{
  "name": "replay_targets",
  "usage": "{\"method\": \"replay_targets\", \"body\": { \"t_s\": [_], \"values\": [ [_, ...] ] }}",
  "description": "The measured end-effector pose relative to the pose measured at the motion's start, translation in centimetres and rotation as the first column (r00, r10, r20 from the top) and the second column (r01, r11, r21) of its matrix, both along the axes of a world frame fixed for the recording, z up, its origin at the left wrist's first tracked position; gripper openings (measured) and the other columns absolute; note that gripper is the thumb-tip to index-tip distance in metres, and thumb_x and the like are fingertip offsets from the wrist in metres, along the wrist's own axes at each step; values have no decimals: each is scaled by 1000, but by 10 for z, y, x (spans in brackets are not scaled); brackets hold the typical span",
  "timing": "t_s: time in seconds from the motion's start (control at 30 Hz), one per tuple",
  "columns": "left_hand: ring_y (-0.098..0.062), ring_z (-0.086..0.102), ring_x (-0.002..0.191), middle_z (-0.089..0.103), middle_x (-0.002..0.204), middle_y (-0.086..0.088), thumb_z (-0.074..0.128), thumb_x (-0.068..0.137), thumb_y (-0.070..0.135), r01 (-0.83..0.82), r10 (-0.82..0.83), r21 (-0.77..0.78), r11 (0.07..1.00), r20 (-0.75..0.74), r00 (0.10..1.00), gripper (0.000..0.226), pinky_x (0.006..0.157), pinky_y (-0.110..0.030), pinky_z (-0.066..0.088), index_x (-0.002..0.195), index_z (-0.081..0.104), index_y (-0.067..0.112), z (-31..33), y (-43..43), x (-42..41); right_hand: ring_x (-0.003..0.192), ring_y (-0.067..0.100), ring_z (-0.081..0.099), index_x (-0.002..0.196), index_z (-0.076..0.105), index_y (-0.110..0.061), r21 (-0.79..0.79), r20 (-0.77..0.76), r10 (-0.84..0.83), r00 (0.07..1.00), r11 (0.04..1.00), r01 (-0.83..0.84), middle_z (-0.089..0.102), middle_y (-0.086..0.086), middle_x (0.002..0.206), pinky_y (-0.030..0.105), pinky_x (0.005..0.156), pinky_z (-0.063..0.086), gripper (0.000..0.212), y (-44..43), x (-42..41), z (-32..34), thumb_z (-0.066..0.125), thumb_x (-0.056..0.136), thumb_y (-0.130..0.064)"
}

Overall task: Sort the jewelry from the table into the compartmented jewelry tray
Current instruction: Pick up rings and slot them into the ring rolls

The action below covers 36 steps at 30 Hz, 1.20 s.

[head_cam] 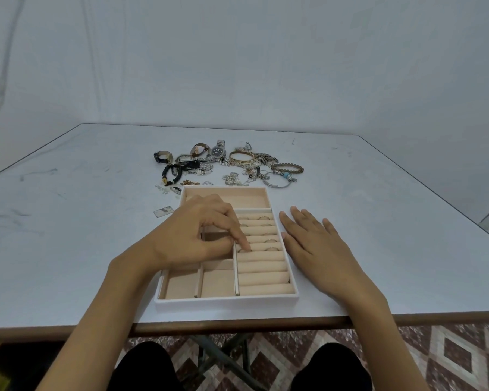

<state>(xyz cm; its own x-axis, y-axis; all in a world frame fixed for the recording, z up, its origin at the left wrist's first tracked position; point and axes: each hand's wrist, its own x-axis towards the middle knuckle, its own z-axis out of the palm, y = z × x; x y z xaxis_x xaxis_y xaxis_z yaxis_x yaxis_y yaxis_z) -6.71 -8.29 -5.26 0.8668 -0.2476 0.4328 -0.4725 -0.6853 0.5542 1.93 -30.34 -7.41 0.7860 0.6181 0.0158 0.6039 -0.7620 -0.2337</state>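
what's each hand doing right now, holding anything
Left hand: fingers curled, index fingertip pressing a ring into the tray's ring rolls.
Right hand: open, flat on the table, holding nothing.

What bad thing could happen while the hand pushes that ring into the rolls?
The left hand presses a ring into the roll slots with a fingertip; it might pop out or nudge the neighbouring rings. The tray sits near the table edge, so a hard push could slide it, though the right hand rests beside it.
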Motion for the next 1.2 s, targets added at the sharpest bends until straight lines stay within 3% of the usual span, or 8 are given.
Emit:
{"method": "replay_targets", "body": {
  "t_s": [0.17, 0.33, 0.47, 0.6, 0.77, 1.0, 1.2],
  "values": [
    [-15, 56, 82, 66, 81, 15, 57, 79, 24, -9, 9, 2, 1000, 43, 999, 23, 74, -35, 47, 87, 79, 28, 0, -1, 0, 148, 8, -5, 153, 7, -32, 0, -1, -2, 1000, 1000, 2, -2, -8, 161, 34, 119, -5, 53, 0, 0, 1, 15, 102, -42],
    [-10, 55, 83, 65, 81, 16, 55, 82, 27, -117, 113, 23, 993, 117, 987, 24, 77, -32, 45, 94, 76, 28, -1, 2, 4, 148, 8, -5, 153, 7, -31, -1, -3, -3, 1000, 1000, 3, -2, -8, 161, 35, 120, -4, 53, 0, -1, 2, 15, 103, -43],
    [-9, 46, 101, 57, 106, 14, 38, 87, 39, -305, 274, 211, 929, 163, 948, 41, 87, -35, 39, 118, 65, 33, -7, 9, 9, 148, 8, -5, 153, 7, -31, 3, -7, -4, 1000, 1000, 4, -2, -8, 161, 34, 120, -4, 53, 0, -1, 2, 15, 103, -43],
    [-10, 33, 124, 46, 132, 14, 27, 91, 52, -313, 294, 326, 892, 107, 950, 48, 95, -32, 26, 131, 52, 45, -11, 10, 10, 148, 7, -5, 153, 7, -32, 7, -8, -5, 1000, 1000, 5, -2, -9, 161, 34, 120, -5, 53, 0, -1, 2, 15, 103, -43],
    [-9, 30, 127, 44, 137, 13, 22, 89, 54, -319, 304, 429, 845, 105, 947, 49, 94, -30, 22, 124, 57, 50, -13, 10, 11, 148, 7, -5, 153, 8, -32, 8, -4, 0, 1000, 1000, 0, -2, -8, 161, 34, 120, -5, 53, 0, -1, 1, 15, 102, -43],
    [-10, 37, 124, 48, 130, 14, 27, 87, 56, -359, 348, 392, 847, 101, 932, 46, 95, -36, 31, 118, 60, 50, -12, 11, 12, 148, 8, -5, 153, 7, -32, 0, -5, -2, 1000, 1000, 2, -2, -8, 161, 34, 120, -4, 52, 0, -1, 1, 15, 103, -43],
    [-7, 34, 125, 46, 131, 18, 24, 86, 56, -343, 335, 347, 873, 85, 938, 50, 96, -33, 25, 121, 58, 48, -9, 9, 12, 147, 7, -6, 153, 8, -32, 16, -18, 0, 1000, 1000, 0, -2, -9, 161, 34, 120, -5, 52, -1, -1, 2, 16, 103, -43]
  ]
}}
